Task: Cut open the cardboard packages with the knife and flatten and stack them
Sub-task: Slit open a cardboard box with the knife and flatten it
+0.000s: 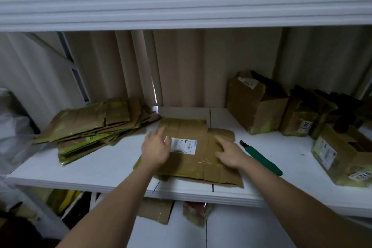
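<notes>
A flattened cardboard package with a white label lies in the middle of the white shelf. My left hand rests flat on its left part, fingers spread by the label. On its right flaps my right hand presses with straight fingers. Just right of that hand a green-handled knife lies on the shelf, held by neither hand. A stack of flattened packages sits at the left.
Several unflattened cardboard boxes stand at the back right, and another box sits at the right edge. An upper shelf beam hangs overhead. Cardboard scraps lie on the lower level.
</notes>
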